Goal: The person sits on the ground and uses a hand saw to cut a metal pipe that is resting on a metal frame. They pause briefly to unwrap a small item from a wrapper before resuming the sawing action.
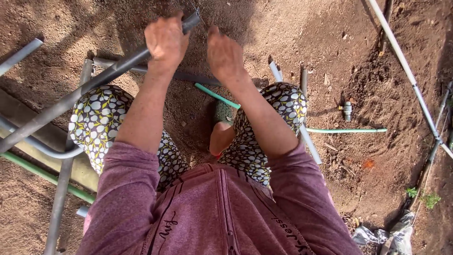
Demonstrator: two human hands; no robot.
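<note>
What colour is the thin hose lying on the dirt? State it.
Green hose, clearest in the head view.

The left hand (165,40) covers part of the grey pipe (94,82), whose lower end leaves the frame's left edge. The right hand (224,54) shows only its back; fingers hidden.

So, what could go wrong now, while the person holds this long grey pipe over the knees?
1. The left hand grips the grey pipe near its end, so the long free part may swing or sag.
2. The bare foot lies under the work; a dropped pipe might hit it.
3. The loose pipes beside the person could roll or trip.
</note>
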